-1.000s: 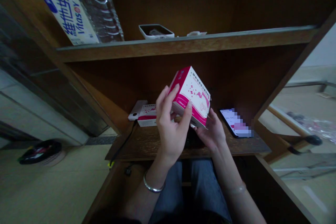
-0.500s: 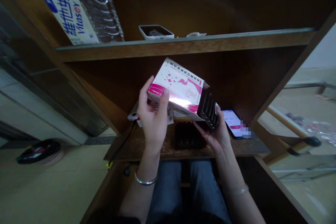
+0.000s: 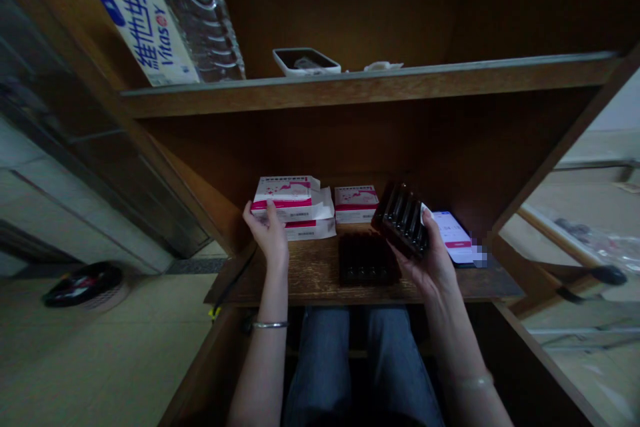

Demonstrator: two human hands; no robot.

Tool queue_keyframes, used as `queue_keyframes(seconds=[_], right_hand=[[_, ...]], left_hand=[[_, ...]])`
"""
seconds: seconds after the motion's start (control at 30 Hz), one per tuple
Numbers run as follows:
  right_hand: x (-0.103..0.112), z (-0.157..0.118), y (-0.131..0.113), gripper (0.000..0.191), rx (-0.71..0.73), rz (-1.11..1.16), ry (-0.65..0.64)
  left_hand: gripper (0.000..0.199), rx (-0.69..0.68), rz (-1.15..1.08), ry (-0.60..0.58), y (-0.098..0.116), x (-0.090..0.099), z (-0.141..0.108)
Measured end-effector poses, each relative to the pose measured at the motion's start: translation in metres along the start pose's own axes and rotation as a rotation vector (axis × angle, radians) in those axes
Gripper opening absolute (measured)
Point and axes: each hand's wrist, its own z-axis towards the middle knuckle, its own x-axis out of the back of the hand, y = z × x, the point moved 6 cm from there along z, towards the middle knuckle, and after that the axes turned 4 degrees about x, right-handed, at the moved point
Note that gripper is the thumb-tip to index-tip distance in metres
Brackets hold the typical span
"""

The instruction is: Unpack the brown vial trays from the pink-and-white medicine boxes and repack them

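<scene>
In my left hand is a white and pink carton, thumb on its front, with an end flap open at the right. It sits over another carton on the desk at the left; whether the two touch is hard to tell. My right hand grips a dark brown tray of vials, tilted, with a bit of white paper under the fingers. Below it, a second dark tray lies flat on the desk. A third pink and white carton stands behind that tray.
A lit phone lies right of my right hand. The shelf above holds a Vitasoy carton, a plastic bottle and a white-rimmed tray. A waste basket stands on the floor at left.
The tray of vials has come fully out of the carton and stays in my right hand. My left hand has carried the carton down and left, over the other carton.
</scene>
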Motion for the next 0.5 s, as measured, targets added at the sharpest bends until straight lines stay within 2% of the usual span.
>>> queue_keyframes(seconds=[0.1,0.2,0.37,0.5], right_hand=[[-0.002,-0.003,-0.001,0.028,0.038,-0.016,-0.029],[0.0,-0.006,-0.002,0.028,0.066,-0.032,-0.031],[0.004,-0.01,-0.001,0.029,0.052,-0.043,-0.038],[0.001,-0.015,-0.003,0.03,0.036,-0.019,-0.03]], left_hand=[[0.06,0.037,0.051,0.053,-0.016,0.0,0.003],[0.054,0.066,0.125,0.072,-0.021,0.001,0.005],[0.041,0.138,0.267,0.072,-0.025,0.005,0.007],[0.035,0.172,0.278,0.037,-0.034,0.007,0.012]])
